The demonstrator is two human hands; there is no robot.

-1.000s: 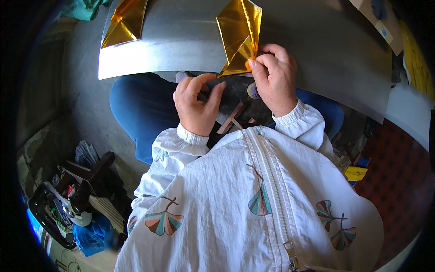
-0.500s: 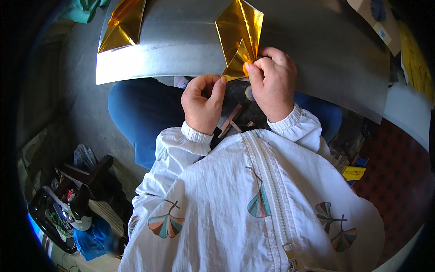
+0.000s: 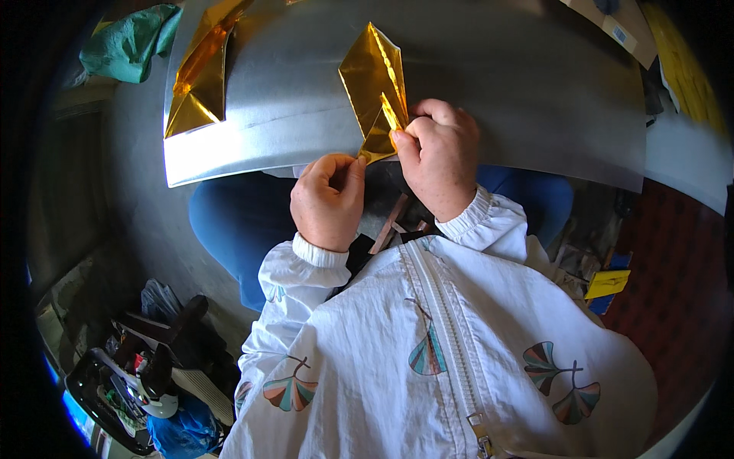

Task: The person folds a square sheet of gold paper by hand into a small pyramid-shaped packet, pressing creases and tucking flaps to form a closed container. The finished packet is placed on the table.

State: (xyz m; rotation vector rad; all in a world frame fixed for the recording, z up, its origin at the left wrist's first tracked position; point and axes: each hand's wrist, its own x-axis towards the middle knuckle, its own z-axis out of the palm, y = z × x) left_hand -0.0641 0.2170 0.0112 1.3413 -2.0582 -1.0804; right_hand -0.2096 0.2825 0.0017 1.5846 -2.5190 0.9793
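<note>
At the far left, a black tray [image 3: 80, 386] with assorted things in it sits low at the edge of view, and a crumpled green bag [image 3: 122, 50] lies at the top. Near the tray are a clear plastic bag [image 3: 159, 302] and, lower down, a bunched blue bag [image 3: 183, 430]. Next comes the grey, metallic bench [image 3: 520, 92], shining brightly along its left front edge; on its left end lies a second gold piece [image 3: 202, 88], creased and cut off by the top of the picture. Below that edge shows a blue trouser leg [image 3: 233, 229]. The left hand [image 3: 329, 200] is at the bench's front edge, its thumb and forefinger pinching the lower left corner of a folded gold foil piece [image 3: 371, 76]. This piece is in front of the person, between the two hands, its pointed upper end reaching away over the bench. Beneath, between the legs, are some wooden strips [image 3: 388, 224], just above the white patterned jacket [image 3: 359, 336]. The right hand [image 3: 442, 157] has its thumb and bent fingers closed on the foil's lower right side, beside a narrow upright flap. Farther right come a yellow and blue object [image 3: 608, 284], a piece of cardboard [image 3: 623, 27] at the top, a dark red spotted mat [image 3: 680, 321] and crinkled yellow material [image 3: 684, 69].
</note>
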